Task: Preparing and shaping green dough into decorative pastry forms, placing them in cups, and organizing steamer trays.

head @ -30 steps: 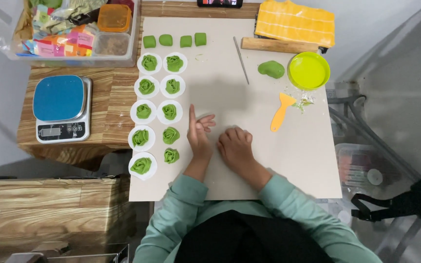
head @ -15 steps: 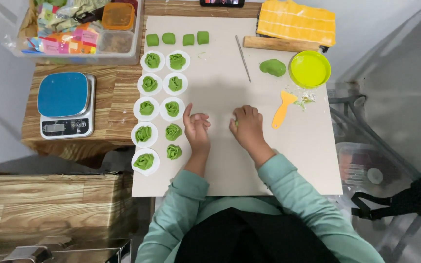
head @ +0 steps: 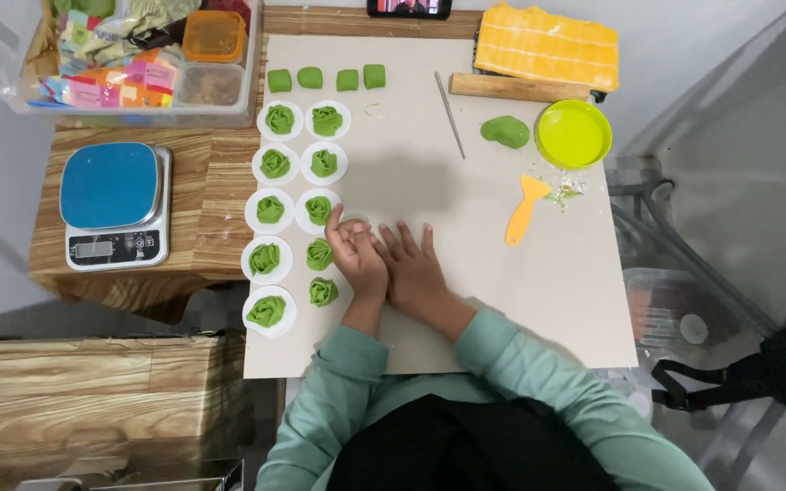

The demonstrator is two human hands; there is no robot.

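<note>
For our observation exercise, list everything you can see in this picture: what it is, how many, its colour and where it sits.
Dough roses: ten, green, two columns left on the mat; eight on white paper discs.
Dough cubes: four, green, row at the mat's top.
Dough lump: one, green, upper right.
Bowl: one, lime, right.
Scraper: one, orange, below the bowl.
Rolling pin: one, wooden, top.
Cloth: one, yellow, top right.
Stick: one, thin, grey, centre top.
Scale: one, blue-topped, left.
Bin: one, clear, top left.
Mat: one, beige.
Left hand: beside the roses.
Right hand: flat on the mat.
</note>
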